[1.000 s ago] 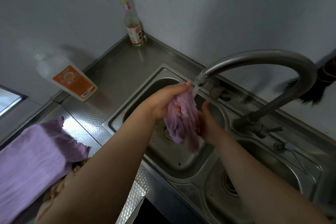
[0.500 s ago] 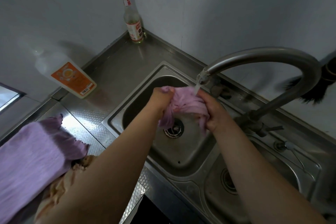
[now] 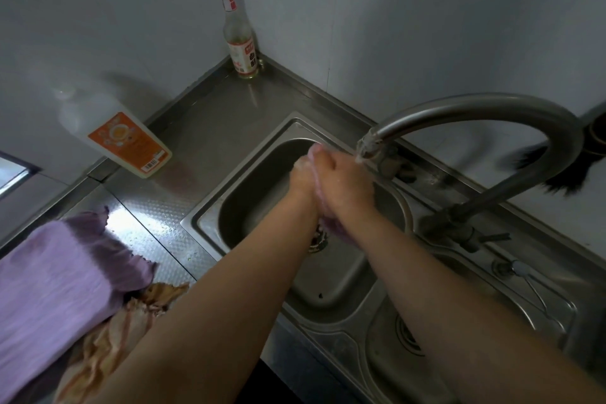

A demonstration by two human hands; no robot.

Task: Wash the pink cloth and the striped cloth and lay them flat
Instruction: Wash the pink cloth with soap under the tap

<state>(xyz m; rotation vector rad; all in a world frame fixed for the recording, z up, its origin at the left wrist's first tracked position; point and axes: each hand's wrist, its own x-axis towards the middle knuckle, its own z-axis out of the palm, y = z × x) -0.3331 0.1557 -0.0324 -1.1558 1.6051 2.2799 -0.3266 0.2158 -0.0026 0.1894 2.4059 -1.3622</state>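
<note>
Over the left sink basin point(image 3: 249, 206), my left hand point(image 3: 303, 178) and my right hand point(image 3: 344, 188) are pressed together around the wet pink cloth point(image 3: 337, 229). Only a small bunch of it shows below my palms, and a bit at my fingertips. The tap spout point(image 3: 369, 144) runs water just right of my hands. On the counter at the left lies a purple-pink cloth point(image 3: 55, 285). A crumpled orange-and-cream striped cloth point(image 3: 124, 328) sits partly under it and behind my left forearm.
A white bottle with an orange label point(image 3: 124, 141) leans at the wall on the steel counter point(image 3: 203, 128). A clear bottle with a yellow cap point(image 3: 239, 42) stands in the corner. A second basin point(image 3: 426, 338) lies to the right, and a black brush point(image 3: 554, 170) behind the tap.
My hands have closed together around the pink cloth, which hung open between them a second ago and was stretched between them half a second ago. Most of it is now hidden.
</note>
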